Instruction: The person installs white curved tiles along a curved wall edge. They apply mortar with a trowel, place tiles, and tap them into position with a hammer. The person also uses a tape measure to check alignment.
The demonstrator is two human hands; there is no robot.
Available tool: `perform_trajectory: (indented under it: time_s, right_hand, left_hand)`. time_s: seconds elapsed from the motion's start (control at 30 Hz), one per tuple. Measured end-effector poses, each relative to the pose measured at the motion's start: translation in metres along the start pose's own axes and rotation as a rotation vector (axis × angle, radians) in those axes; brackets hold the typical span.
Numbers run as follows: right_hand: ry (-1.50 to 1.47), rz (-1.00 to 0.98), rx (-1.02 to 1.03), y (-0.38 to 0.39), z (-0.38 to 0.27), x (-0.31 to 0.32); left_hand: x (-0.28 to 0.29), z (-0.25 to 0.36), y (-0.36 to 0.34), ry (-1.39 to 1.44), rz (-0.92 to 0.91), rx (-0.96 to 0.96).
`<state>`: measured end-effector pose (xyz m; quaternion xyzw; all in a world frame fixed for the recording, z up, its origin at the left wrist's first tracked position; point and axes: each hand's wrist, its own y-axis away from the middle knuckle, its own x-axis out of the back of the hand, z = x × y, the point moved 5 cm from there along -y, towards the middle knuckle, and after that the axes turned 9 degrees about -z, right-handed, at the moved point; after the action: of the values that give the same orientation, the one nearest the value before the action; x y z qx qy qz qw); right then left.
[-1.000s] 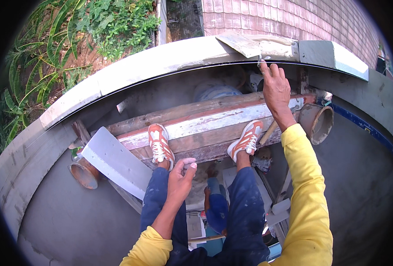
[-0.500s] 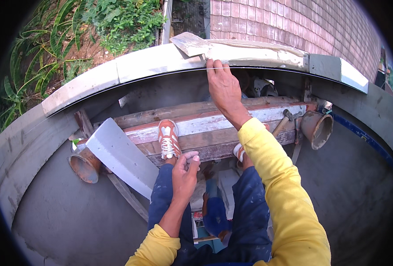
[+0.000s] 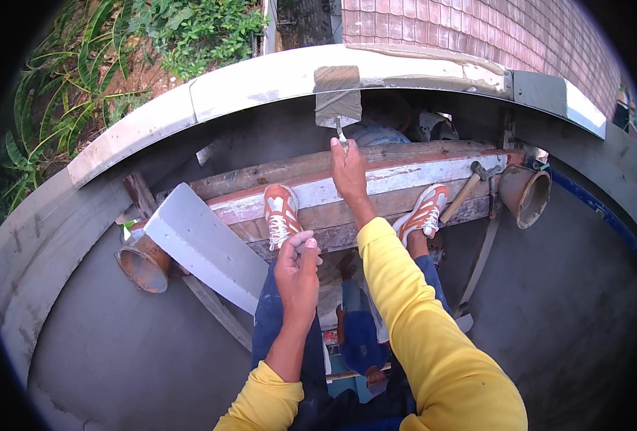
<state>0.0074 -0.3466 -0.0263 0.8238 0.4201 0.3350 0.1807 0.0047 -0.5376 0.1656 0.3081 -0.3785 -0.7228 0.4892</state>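
Note:
My right hand (image 3: 349, 176) grips a trowel (image 3: 338, 104) by its handle. The trowel's flat squarish blade is smeared with grey mortar and overlaps the inner edge of the white curved coping (image 3: 261, 77) on the wall top. A thin taut line runs along that edge, across the blade. Wet mortar (image 3: 422, 70) covers the coping just right of the blade. Lower down, my left hand (image 3: 298, 276) hovers above my left thigh, its fingers loosely curled beside the thumb, with nothing visible in them.
My shoes rest on a plank platform (image 3: 318, 190). A pale slab (image 3: 203, 244) leans at its left, near a rusty pipe (image 3: 143, 263). A hammer (image 3: 465, 190) lies at the right beside another pipe (image 3: 525, 195). A person (image 3: 361, 330) is far below. Tiled roof (image 3: 476, 25) lies beyond the wall.
My right hand has drawn the trowel back toward me and down from the coping's top, so its blade now hangs over the inner edge. My left hand stays nearly in place.

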Motion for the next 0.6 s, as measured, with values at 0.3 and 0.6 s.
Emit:
perform_trajectory:
  time_s: [0.3,0.6]
  right_hand:
    - [0.171,0.242,0.116,0.07,0.009,0.058]
    - [0.68,0.234,0.249,-0.006,0.075,0.154]
  left_hand:
    - [-0.011,-0.011,0.003,-0.077,0.09,0.011]
    - [-0.054,-0.04,-0.011,-0.311,0.034,0.043]
